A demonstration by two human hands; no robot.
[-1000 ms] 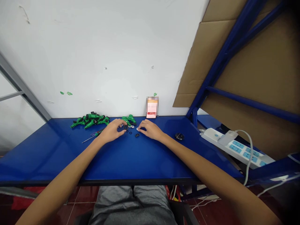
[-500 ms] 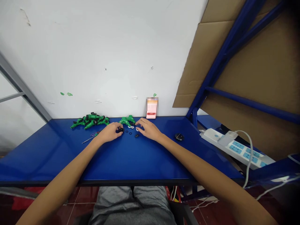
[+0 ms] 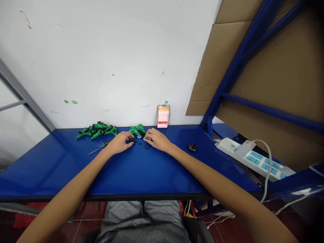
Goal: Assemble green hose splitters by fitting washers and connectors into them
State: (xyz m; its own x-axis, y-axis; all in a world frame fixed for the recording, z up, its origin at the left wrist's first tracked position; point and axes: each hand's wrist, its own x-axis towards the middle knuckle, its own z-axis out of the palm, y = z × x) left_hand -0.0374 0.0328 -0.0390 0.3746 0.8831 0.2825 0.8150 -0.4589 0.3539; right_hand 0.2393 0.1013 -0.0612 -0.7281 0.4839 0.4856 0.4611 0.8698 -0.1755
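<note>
My left hand (image 3: pixel 119 143) rests over the table with thumb and fingers closed around a small black plastic cap (image 3: pixel 132 139). My right hand (image 3: pixel 159 140) is low on the tabletop, its fingertips pinched on a small white ring (image 3: pixel 144 138); the fingers partly hide it. Another white ring (image 3: pixel 139 136) lies just left of those fingertips. Between the hands are thin black O-rings (image 3: pixel 140 144) and a small black part (image 3: pixel 147 146). Behind them sits a green forked hose fitting (image 3: pixel 137 129), touched by neither hand.
Several green fittings with black parts (image 3: pixel 98 130) are piled at the back left. A screwdriver (image 3: pixel 97 149) lies near my left wrist. A phone (image 3: pixel 163 116) leans on the wall. At right are a round black object (image 3: pixel 192 147) and a white power strip (image 3: pixel 253 158) with a cable.
My right hand has shifted slightly down and left, and its fingertips have closed on a white ring. The left hand keeps hold of the black cap, almost still.
</note>
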